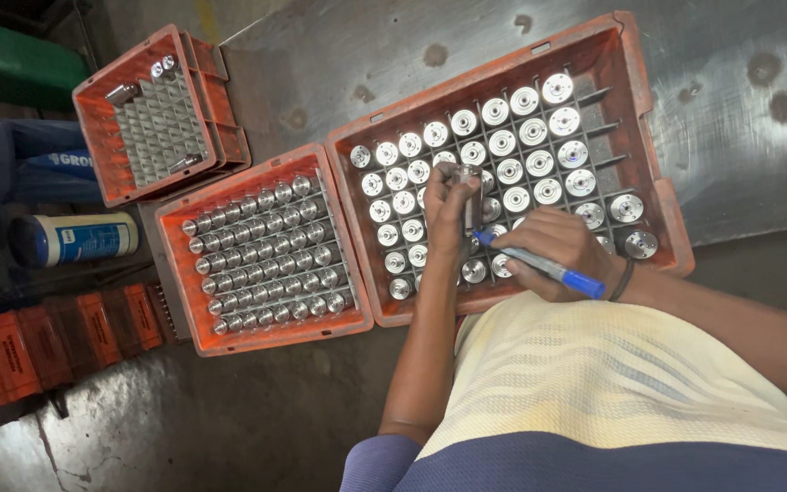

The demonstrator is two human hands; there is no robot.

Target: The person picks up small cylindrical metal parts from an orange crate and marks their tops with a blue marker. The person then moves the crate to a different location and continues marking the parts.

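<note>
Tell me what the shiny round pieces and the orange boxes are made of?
The round pieces look like bare machined metal, probably steel: silvery, with bright glints. The orange boxes look like moulded plastic: dull, scuffed and ribbed at the rim. The left hand holds one metal piece; the right hand holds a blue pen.

Far left, beside the orange crates: a cylindrical white container w/ blue printed label and dark cap [75, 239] lies on its side. Just above it, a dark blue package w/ white lettering [56, 164], partly hidden; a plain green plastic canister [15, 64] sits top-left corner. Bottom left: a row of small flat orange rectangular packs w/ dark print [56, 333], standing side by side.
</note>
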